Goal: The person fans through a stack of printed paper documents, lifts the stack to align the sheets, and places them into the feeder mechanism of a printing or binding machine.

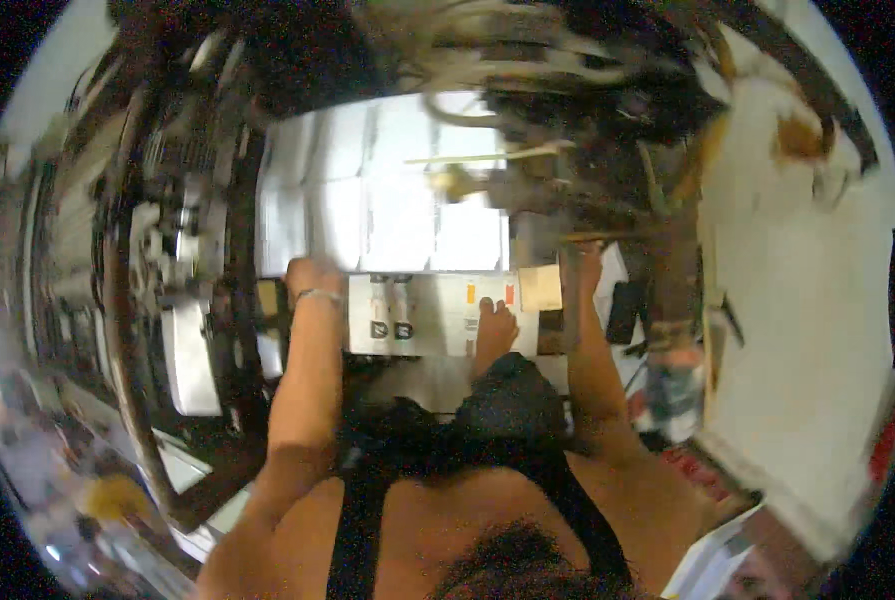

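My left hand is at the near left corner of a large white sheet with faint lines dividing it into panels. A band circles that wrist. Its fingers are blurred and partly hidden against the sheet's edge. My right hand reaches forward beside a dark machine part, right of a small tan block. Blur hides its fingers and whatever they touch. Just below the large sheet lies a white printed sheet with dark, orange and red marks. A bare foot rests over it, below dark legwear.
Dark machinery with blurred arms stands at the far side, a thin pale rod crossing the sheet. Metal framework runs down the left. At the right is a long pale surface; a clear bottle-like object stands beside it.
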